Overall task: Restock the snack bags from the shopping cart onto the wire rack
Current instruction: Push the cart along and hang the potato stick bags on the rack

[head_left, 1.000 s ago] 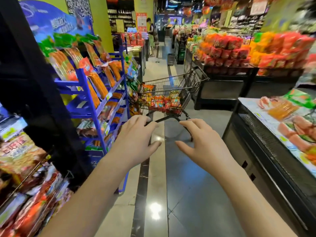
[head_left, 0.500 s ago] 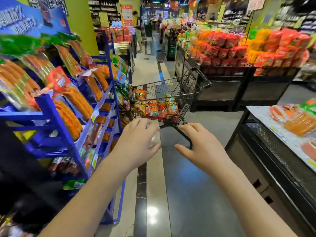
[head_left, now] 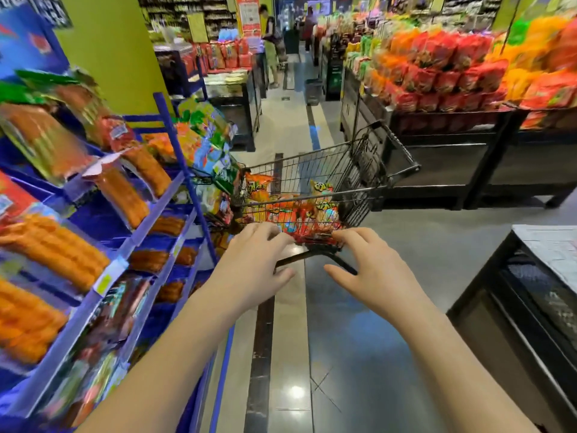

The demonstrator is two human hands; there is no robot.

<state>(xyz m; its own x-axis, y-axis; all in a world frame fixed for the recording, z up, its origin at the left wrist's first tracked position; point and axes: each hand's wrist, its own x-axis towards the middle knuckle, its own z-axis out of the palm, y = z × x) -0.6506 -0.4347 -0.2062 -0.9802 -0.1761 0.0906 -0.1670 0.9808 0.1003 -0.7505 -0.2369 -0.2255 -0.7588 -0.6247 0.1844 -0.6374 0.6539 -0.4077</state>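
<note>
A black wire shopping cart [head_left: 315,170] stands in the aisle ahead, its handle at the far right end. Red and orange snack bags [head_left: 299,214] lie in its basket. Left of the cart, a rack [head_left: 215,157] holds colourful green, blue and orange snack bags. My left hand [head_left: 253,267] and my right hand [head_left: 374,270] are stretched out in front of me, fingers relaxed and holding nothing. Their fingertips overlap the cart's near end. Whether they touch it I cannot tell.
A blue shelf rack [head_left: 150,214] of packed sausages runs along my left. A black display counter [head_left: 512,307] stands at the near right, and a black table [head_left: 468,129] piled with red and orange packs lies beyond the cart. A person [head_left: 271,42] stands far down the aisle.
The view has moved forward along the aisle, so the cart is closer and larger. Both hands stay held out in front, now overlapping the cart's near end.
</note>
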